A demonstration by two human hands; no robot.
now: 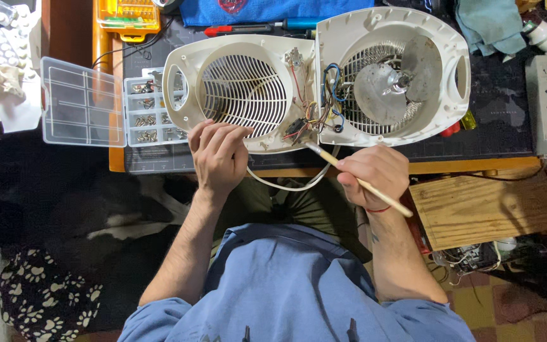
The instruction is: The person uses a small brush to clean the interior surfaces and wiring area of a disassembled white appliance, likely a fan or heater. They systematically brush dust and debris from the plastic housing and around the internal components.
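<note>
An opened cream fan heater lies on the dark mat, split in two halves. The front half with its grille (242,95) lies on the left; the back half with the heating coil and metal fan blades (392,79) lies on the right. Coloured wires (315,104) join them in the middle. My left hand (219,155) rests on the lower edge of the grille half, fingers spread on the plastic. My right hand (375,174) grips a thin wooden-handled brush (357,180), its tip pointing at the lower seam between the halves.
A clear compartment box of small screws (150,114) stands open at the left, lid (80,104) folded out. A yellow case (128,16) and screwdrivers (254,28) lie behind. A white power strip (545,104) is at the right, a wooden board (486,209) below it. The heater's white cord (292,185) hangs over the table edge.
</note>
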